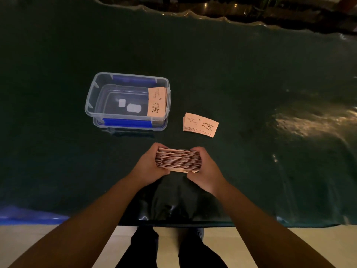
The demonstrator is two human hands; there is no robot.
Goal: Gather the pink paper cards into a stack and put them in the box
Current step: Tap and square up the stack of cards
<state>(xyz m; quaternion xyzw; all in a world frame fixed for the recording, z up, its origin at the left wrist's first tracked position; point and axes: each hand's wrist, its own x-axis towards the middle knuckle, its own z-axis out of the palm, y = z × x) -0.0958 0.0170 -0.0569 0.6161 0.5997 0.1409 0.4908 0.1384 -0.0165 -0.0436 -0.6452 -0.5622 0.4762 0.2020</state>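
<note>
A thick stack of pink paper cards (pixel 178 159) stands on edge near the table's front, pressed between my left hand (pixel 149 167) on its left end and my right hand (pixel 205 171) on its right end. A smaller pile of pink cards (pixel 200 124) printed with a coffee cup lies flat on the cloth, beyond my hands and to the right of the box. The clear plastic box (pixel 90 99) with blue clips sits at the centre left. One batch of pink cards (pixel 156 101) leans against its right inner wall.
A dark green cloth (pixel 251 84) covers the table, with a glossy plastic sheet over it. The box rests on its own lid (pixel 127 123). Two small white tabs lie on the box floor (pixel 133 108). A blue strip (pixel 29 215) shows at the table's front left edge.
</note>
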